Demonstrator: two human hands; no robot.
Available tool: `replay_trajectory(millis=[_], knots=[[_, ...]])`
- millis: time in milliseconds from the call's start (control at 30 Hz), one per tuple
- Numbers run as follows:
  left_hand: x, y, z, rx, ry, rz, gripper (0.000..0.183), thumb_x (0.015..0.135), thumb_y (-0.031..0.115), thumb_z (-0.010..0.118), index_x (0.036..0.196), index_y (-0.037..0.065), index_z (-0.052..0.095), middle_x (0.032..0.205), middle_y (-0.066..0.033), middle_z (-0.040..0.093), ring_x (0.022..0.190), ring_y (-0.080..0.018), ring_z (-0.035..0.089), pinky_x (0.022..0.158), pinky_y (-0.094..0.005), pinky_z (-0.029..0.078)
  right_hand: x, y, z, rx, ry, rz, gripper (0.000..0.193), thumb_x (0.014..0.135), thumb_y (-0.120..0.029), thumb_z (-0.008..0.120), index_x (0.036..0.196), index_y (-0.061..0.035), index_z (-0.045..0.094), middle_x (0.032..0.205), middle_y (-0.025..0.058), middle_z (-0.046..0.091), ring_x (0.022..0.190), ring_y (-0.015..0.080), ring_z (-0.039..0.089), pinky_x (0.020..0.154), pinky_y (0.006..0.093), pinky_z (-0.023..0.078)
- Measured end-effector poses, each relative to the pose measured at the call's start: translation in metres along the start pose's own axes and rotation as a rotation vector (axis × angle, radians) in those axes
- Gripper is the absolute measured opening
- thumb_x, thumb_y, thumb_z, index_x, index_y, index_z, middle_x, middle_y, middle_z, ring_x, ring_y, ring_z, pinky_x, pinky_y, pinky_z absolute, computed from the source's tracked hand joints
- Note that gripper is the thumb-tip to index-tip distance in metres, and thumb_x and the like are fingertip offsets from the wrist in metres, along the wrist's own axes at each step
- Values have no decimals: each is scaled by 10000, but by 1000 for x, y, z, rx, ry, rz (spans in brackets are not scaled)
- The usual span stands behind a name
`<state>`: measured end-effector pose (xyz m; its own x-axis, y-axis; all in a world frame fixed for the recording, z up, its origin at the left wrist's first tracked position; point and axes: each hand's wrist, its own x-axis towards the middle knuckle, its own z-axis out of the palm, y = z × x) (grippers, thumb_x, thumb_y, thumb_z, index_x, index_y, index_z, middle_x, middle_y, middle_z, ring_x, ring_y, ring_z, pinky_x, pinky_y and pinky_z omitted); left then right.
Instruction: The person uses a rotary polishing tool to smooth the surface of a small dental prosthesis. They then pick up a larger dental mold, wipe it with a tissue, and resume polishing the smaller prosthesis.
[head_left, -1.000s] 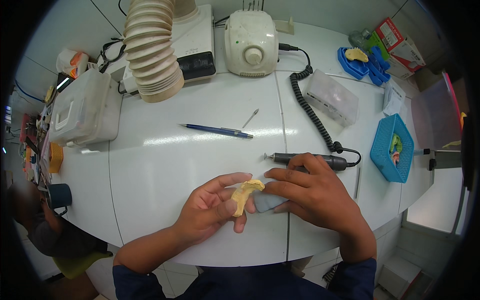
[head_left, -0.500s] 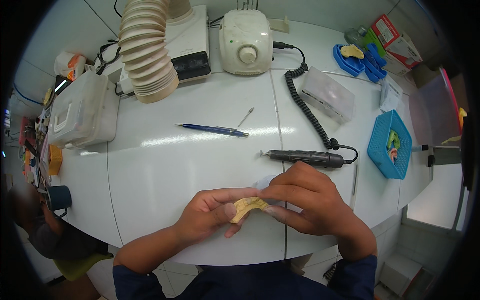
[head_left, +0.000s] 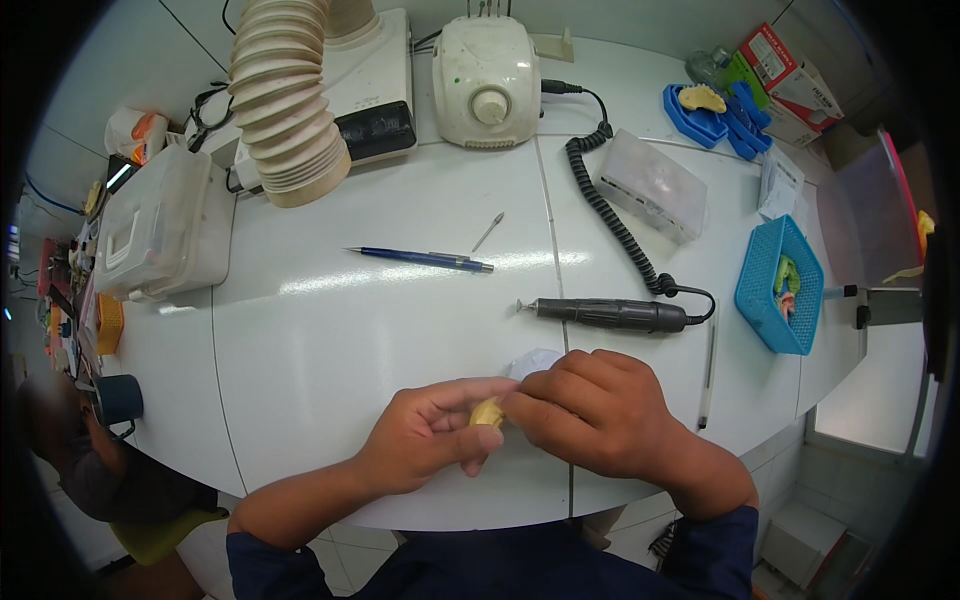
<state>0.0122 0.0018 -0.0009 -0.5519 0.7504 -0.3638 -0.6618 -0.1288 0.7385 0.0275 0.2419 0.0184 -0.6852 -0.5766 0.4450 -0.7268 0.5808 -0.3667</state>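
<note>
A small yellow dental cast (head_left: 486,413), arch-shaped in the earlier view, is held over the near part of the table. My left hand (head_left: 425,430) grips it between the thumb and curled fingers. At its right end my right hand (head_left: 590,408) is closed, fingertips pinched against it; the knuckles hide part of the cast and anything else in that pinch. Behind the right fingers lies a white crumpled piece (head_left: 535,363), partly covered. Farther off rests a dark handpiece (head_left: 620,315) with a small disc-like tip, lying sideways.
A blue mechanical pencil (head_left: 420,259) and a small bur (head_left: 488,232) lie mid-table. A thin pen (head_left: 709,375) is at right, near a blue basket (head_left: 745,290). A control box (head_left: 487,80), suction hose (head_left: 285,110) and clear case (head_left: 655,185) stand behind. Another person (head_left: 100,450) sits at left.
The cast has been turned, so its arch shows less and looks shorter. My right hand has moved slightly down and left, its fingers more curled, uncovering the thin pen.
</note>
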Motion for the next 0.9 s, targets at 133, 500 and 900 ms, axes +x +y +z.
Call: replay_trajectory(millis=[133,500,900], knots=[[1,0,4,94,58,-1,475,973,44,601,1409,-75,458,953,-108,630,714,-127,611,664,-267,528,-1,-2,-2,-97,-41,-14,257,761,-139,654,1008,-75,685,929,23,646,732,125,608,548,256,426],[-1,-3,3,180,65,49,495,995,122,622,1443,-14,463,979,-45,654,756,-67,602,694,-219,508,0,3,2,-90,19,-20,196,756,-144,690,946,-104,671,893,7,678,696,116,631,516,248,413],[9,20,-5,1225,567,500,352,924,99,604,1258,-15,613,905,-150,673,665,-187,634,620,-292,520,3,17,-12,67,180,87,223,740,-56,797,932,-70,685,810,55,681,672,214,662,580,321,524]])
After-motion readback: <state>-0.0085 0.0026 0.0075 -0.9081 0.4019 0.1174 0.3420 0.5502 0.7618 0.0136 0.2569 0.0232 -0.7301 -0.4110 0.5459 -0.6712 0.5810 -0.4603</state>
